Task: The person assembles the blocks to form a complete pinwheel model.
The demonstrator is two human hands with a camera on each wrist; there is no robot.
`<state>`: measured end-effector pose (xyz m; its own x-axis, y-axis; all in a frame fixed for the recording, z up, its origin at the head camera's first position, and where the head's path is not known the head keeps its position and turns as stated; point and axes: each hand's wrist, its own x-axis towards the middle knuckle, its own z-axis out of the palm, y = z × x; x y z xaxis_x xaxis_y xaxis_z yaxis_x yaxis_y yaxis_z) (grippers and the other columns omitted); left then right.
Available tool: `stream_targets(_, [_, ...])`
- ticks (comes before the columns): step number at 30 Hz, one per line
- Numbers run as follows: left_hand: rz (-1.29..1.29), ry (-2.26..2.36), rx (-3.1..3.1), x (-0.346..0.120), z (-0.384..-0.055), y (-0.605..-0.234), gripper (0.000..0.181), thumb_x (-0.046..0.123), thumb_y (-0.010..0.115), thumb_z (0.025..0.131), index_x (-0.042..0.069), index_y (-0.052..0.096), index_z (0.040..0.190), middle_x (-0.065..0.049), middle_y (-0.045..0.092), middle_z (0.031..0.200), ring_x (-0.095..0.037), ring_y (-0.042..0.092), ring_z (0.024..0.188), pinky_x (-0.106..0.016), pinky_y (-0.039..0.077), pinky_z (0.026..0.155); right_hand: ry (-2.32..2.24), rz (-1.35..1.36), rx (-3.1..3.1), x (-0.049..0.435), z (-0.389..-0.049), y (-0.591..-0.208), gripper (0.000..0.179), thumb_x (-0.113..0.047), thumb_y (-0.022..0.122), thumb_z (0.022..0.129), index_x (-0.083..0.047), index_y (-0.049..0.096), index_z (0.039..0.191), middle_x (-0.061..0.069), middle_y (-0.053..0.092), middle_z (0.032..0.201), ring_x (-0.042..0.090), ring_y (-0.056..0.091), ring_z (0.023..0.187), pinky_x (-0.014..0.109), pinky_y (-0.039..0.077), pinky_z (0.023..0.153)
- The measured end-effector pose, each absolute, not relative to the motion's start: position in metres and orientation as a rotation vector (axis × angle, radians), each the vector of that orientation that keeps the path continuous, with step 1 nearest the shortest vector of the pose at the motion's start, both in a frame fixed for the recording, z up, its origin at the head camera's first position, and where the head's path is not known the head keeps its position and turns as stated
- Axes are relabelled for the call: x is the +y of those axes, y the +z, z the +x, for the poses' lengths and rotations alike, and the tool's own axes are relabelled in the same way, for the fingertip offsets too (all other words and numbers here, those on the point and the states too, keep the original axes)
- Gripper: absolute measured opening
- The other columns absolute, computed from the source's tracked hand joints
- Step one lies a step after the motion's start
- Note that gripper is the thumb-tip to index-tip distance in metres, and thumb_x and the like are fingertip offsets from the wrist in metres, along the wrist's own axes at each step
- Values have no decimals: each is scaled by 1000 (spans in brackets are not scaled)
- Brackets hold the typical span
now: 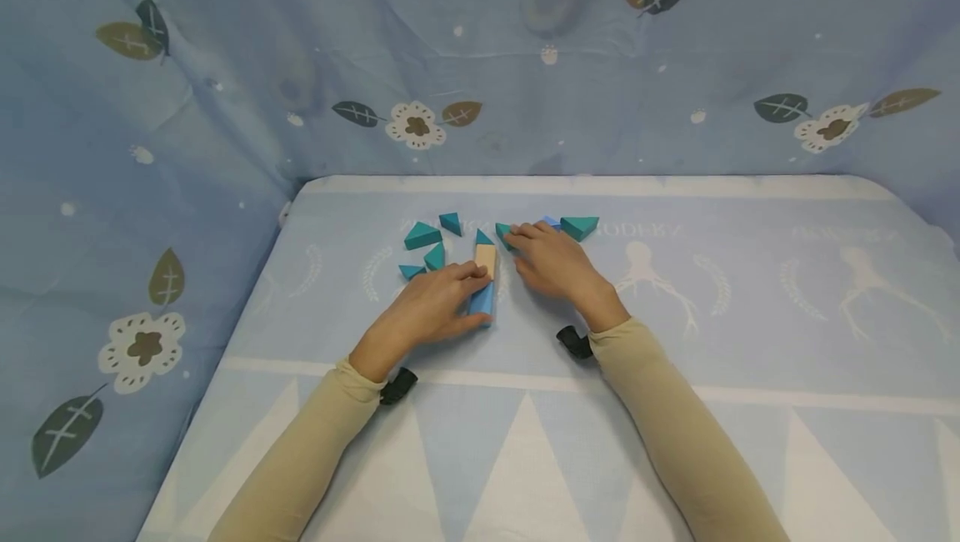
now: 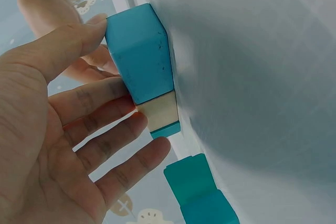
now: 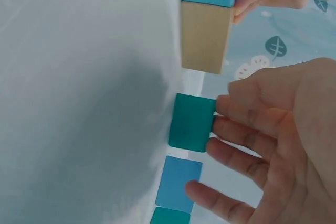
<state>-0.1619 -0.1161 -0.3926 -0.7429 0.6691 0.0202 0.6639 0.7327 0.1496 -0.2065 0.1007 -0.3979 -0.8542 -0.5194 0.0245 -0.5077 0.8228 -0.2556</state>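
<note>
A blue block (image 1: pixel 482 302), a plain wooden block (image 1: pixel 487 257) and a small teal triangle (image 1: pixel 483 237) lie end to end in a line on the table cloth. Over this line rests my left hand (image 1: pixel 431 306); its thumb touches the blue block near its close end, and the index finger lies by the wooden block. In the left wrist view its other fingers are spread and loosely bent. To the right of the line, my right hand (image 1: pixel 553 263) touches a green triangular block (image 3: pixel 192 123) with nearly straight fingertips. Its little finger is near another blue block (image 3: pixel 179 184).
Left of the line lie a green triangle (image 1: pixel 423 235), a teal triangle (image 1: pixel 450 223), another green piece (image 1: pixel 435 256) and a blue piece (image 1: pixel 412 271). A larger green triangle (image 1: pixel 580 228) lies beyond my right hand. A patterned blue curtain (image 1: pixel 510 58) hangs behind the table.
</note>
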Motion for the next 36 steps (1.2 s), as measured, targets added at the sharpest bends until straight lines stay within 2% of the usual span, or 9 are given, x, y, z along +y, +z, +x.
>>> stream_targets(11, [1103,254,2899,-122,-160,-394,60,43,72,87,7,61,134,-6,60,135,-21,60,121,-36,54,91,-531,-918,2946,93,-215,-412,45,-17,55,100,-7,51,143,9,46,150,29,44,137,47,41,109])
stream_targets(36, [1119,242,2892,-119,-163,-393,60,43,72,88,8,60,135,-5,58,137,-20,59,122,-34,54,93,-473,-956,2988,86,-207,-411,44,-17,51,101,-7,50,144,10,47,149,30,45,135,50,42,107])
